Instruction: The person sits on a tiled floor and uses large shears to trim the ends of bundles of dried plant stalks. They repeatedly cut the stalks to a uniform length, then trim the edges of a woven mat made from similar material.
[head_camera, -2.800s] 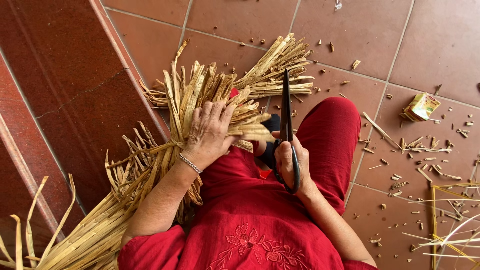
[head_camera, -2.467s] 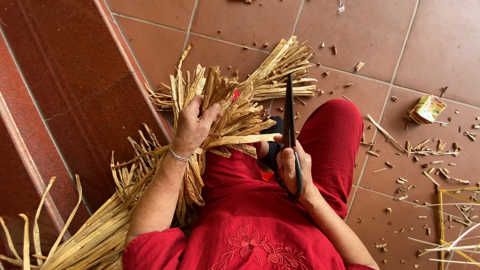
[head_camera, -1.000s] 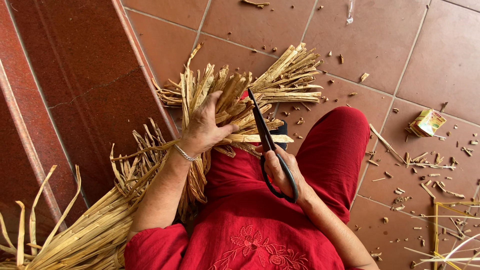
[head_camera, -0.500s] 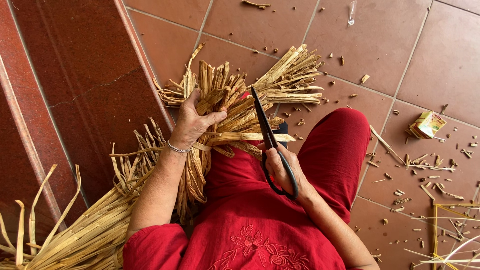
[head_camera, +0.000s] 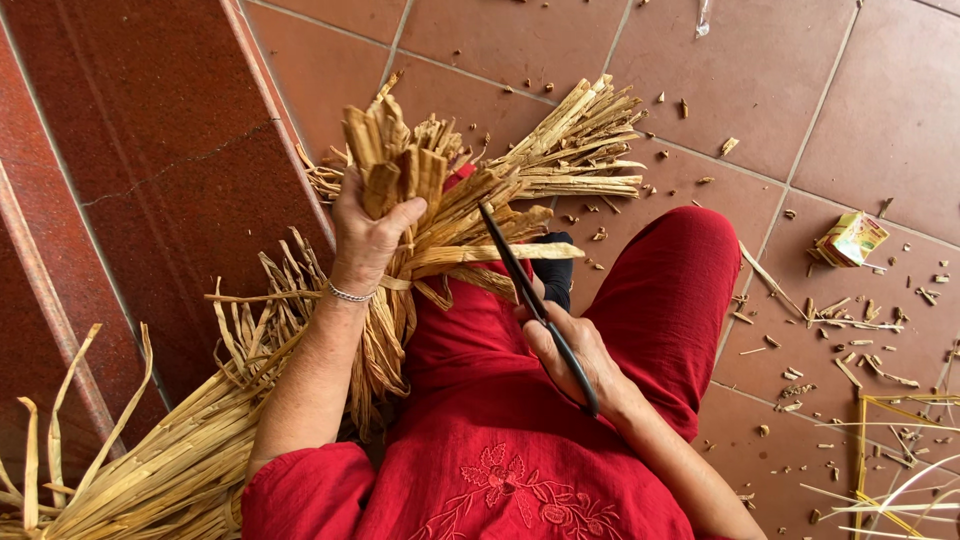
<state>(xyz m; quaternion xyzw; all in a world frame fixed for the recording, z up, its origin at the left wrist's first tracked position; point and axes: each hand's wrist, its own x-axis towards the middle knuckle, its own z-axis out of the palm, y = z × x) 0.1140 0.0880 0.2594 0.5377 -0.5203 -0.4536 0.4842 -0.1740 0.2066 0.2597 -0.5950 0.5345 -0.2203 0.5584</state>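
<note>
Now the left hand (head_camera: 368, 232) has lifted the straw bundle (head_camera: 430, 200).

Terracotta floor tiles (head_camera: 520, 40) are stretching across the top and right, pale grout lines running diagonally between them. A darker, speckled red stone step (head_camera: 150, 150) is rising on the left, a hairline crack showing across it. Small straw offcuts (head_camera: 850, 340) are lying scattered over the tiles to the right, and a small yellow-green carton (head_camera: 851, 238) is sitting among them. Soft, even daylight is falling everywhere.
</note>
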